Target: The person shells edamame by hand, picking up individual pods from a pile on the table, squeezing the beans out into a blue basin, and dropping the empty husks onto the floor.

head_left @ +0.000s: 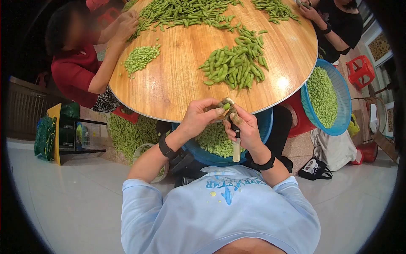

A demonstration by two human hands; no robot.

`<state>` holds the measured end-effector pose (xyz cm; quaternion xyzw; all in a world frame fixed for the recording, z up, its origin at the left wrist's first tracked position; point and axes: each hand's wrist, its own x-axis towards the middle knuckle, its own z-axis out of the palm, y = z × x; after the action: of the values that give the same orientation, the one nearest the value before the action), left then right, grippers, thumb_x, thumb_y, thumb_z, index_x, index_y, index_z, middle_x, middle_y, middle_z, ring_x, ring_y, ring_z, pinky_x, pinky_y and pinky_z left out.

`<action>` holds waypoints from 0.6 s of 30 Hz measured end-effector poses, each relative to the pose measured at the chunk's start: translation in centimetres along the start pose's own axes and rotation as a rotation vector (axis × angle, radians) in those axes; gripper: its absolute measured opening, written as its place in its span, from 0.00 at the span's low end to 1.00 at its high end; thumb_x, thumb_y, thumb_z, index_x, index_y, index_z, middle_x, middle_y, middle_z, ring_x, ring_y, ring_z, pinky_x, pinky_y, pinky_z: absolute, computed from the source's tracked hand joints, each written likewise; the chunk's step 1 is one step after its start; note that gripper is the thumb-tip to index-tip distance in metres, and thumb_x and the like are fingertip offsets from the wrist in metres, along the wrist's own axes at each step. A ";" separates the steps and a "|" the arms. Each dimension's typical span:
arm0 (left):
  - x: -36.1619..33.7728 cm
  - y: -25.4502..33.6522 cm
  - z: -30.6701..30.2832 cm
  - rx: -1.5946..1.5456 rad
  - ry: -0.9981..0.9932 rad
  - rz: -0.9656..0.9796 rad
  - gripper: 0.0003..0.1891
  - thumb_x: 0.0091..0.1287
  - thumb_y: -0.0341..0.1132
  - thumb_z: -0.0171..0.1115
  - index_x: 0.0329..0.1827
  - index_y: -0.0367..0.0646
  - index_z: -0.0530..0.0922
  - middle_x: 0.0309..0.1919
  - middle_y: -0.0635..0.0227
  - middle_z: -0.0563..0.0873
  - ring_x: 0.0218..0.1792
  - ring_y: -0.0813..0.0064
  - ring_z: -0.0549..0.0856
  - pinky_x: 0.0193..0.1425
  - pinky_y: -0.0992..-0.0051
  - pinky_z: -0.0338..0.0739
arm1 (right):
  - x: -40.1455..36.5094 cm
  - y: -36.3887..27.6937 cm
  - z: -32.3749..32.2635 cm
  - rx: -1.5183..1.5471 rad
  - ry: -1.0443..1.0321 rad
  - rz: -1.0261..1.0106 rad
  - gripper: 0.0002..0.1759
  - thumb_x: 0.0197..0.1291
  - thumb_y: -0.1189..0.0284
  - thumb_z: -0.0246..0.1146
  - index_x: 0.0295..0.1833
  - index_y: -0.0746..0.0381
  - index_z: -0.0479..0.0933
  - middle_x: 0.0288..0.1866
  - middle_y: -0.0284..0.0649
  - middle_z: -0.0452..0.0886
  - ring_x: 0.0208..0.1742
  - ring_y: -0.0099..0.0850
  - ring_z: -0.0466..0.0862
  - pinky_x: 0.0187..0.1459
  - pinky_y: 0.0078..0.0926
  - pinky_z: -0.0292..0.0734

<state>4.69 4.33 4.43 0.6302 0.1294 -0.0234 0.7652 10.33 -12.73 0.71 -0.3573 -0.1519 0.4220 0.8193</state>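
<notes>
My left hand point(200, 115) is closed, pinching a green soybean pod point(227, 106) between thumb and fingertips near the table's front edge. My right hand point(245, 128) is wrapped around a small knife point(236, 146) with a black handle and a pale, flat end that points down toward my lap. The fingertips of both hands meet around the pod. Below them, a blue basin point(266, 127) holds shelled green beans point(215, 139). Just beyond my hands, a pile of whole pods point(237, 63) lies on the round wooden table point(177, 76).
Shelled beans point(141, 58) and more pods point(186, 12) lie on the table. A person in red point(78, 67) sits left, another in black point(344, 25) right. A blue basket point(344, 95) of beans stands right, beside a red stool point(296, 114). Pods point(131, 135) cover the floor left.
</notes>
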 end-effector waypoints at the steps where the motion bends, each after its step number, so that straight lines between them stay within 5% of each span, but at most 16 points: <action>1: 0.0 -0.3 -0.2 0.031 -0.012 0.020 0.07 0.67 0.30 0.62 0.45 0.37 0.80 0.28 0.75 0.81 0.24 0.88 0.75 0.25 0.87 0.66 | -0.1 0.1 0.0 -0.001 0.001 0.003 0.24 0.73 0.71 0.48 0.72 0.62 0.60 0.31 0.36 0.73 0.21 0.19 0.69 0.20 0.13 0.63; 9: -0.2 -1.2 -1.1 0.033 -0.042 0.077 0.07 0.67 0.29 0.60 0.44 0.35 0.80 0.29 0.74 0.81 0.24 0.87 0.75 0.26 0.84 0.70 | -0.4 0.9 0.4 -0.239 0.072 -0.079 0.22 0.71 0.74 0.51 0.69 0.63 0.66 0.29 0.32 0.73 0.19 0.15 0.66 0.20 0.12 0.61; 13: 0.1 -0.9 -1.5 -0.215 -0.142 -0.094 0.06 0.66 0.29 0.60 0.42 0.35 0.79 0.28 0.69 0.82 0.22 0.85 0.75 0.23 0.84 0.66 | -0.7 0.8 0.1 -0.214 0.051 -0.093 0.22 0.70 0.76 0.51 0.68 0.64 0.68 0.29 0.31 0.74 0.20 0.14 0.65 0.20 0.11 0.59; 16: -0.2 -1.5 -1.5 -0.508 -0.223 -0.256 0.05 0.65 0.28 0.60 0.40 0.36 0.78 0.27 0.67 0.81 0.21 0.84 0.75 0.21 0.85 0.63 | -0.7 0.8 -1.1 -0.372 -0.060 -0.097 0.22 0.67 0.79 0.54 0.66 0.66 0.69 0.32 0.37 0.78 0.23 0.19 0.74 0.24 0.15 0.68; 18: -0.4 -2.0 -1.0 -0.636 -0.270 -0.320 0.05 0.64 0.28 0.60 0.39 0.36 0.78 0.26 0.66 0.81 0.21 0.84 0.76 0.20 0.86 0.62 | 0.0 1.1 -1.6 -1.059 -0.070 -0.733 0.23 0.61 0.83 0.59 0.64 0.69 0.70 0.37 0.44 0.82 0.33 0.29 0.83 0.34 0.22 0.76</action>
<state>3.80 4.83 2.47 0.3241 0.1249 -0.1843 0.9194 10.56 -13.09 -1.19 -0.6243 -0.4786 -0.0060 0.6175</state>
